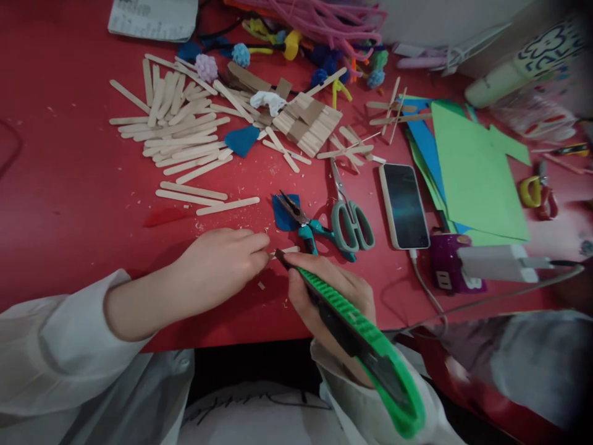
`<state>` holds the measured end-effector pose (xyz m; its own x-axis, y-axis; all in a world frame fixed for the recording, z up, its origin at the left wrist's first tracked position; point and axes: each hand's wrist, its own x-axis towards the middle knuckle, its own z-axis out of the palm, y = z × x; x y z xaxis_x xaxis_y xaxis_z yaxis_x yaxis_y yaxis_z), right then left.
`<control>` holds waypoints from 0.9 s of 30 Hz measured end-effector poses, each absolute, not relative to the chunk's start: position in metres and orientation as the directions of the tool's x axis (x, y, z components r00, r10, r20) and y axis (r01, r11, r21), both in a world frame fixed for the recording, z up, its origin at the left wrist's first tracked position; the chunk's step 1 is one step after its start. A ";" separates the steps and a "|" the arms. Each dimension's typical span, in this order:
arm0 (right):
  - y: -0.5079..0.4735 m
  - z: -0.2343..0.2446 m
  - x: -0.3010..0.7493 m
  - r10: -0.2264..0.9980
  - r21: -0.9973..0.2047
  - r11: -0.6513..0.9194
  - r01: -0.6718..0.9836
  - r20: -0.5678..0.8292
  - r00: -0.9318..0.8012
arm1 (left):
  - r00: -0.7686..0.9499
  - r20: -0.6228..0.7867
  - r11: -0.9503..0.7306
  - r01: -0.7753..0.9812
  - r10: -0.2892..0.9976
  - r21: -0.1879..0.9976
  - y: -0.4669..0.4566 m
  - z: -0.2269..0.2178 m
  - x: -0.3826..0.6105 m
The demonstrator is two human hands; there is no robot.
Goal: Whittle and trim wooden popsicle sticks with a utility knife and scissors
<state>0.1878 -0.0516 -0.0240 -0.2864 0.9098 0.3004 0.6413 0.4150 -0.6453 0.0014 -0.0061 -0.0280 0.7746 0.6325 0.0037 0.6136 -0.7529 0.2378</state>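
Note:
My right hand (pixel 331 296) is wrapped round a green utility knife (pixel 361 334), its blade end pointing toward my left hand. Fingers curled, my left hand (pixel 227 262) presses down a small piece of wooden craft stick (pixel 291 250) against the red table. The knife's tip is right beside that piece; whether it touches is hard to make out. Just beyond lie teal-handled needle-nose pliers (pixel 308 227), their jaws over a scrap of blue felt (pixel 283 215). Grey-green scissors (pixel 351 225) rest to the right of the pliers.
A big pile of craft sticks (pixel 180 130) spreads across the left back, near a flat stick panel (pixel 308 123). A phone (pixel 404 206), a purple power adapter (pixel 451 262) with a cable, and green paper sheets (pixel 477 173) lie to the right. Pink pipe cleaners (pixel 324 25) are at the back.

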 end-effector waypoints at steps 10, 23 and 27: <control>-0.045 -0.019 0.179 0.912 -0.676 0.407 0.614 0.273 -0.305 | 0.772 0.028 -0.748 0.605 0.635 0.274 -0.004 -0.026 0.002; -0.068 -0.036 0.190 0.894 -0.624 0.392 0.676 0.433 -0.119 | 0.757 0.034 -0.749 0.637 0.652 0.182 -0.008 -0.029 0.001; -0.068 -0.036 0.189 0.906 -0.657 0.365 0.660 0.414 -0.090 | 0.751 0.038 -0.743 0.642 0.659 0.188 -0.008 -0.030 0.001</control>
<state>0.1890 -0.0680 -0.0363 -0.0898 0.9060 0.4137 0.6600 0.3652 -0.6565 0.0012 -0.0083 -0.0298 0.7512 0.6589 0.0385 0.6422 -0.7431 0.1882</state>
